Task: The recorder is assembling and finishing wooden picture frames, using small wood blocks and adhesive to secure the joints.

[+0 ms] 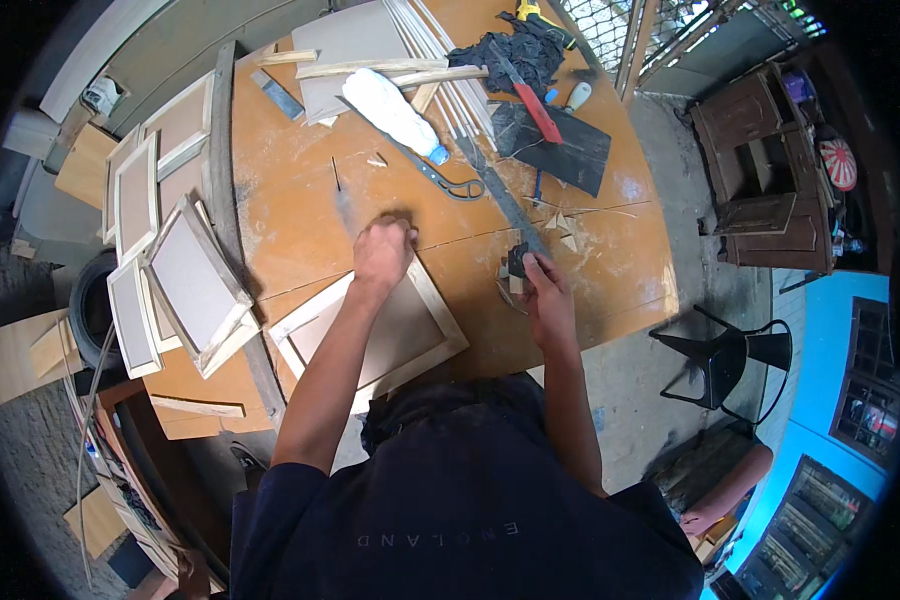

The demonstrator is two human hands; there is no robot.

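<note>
My right grip (548,297) clamps a black-and-tan block (517,272), right of the panelled wooden frame (436,308).
From afar, I see my left grip (385,250) curled together near the frame's far corner; I cannot tell whether it pinches anything.

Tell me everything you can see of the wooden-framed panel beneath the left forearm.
The wooden-framed panel has a pale wood border around a flat greyish-beige sheet. It lies askew on the brown tabletop. The left forearm crosses above it, hiding part; the left hand is near its far corner, contact unclear.
</note>
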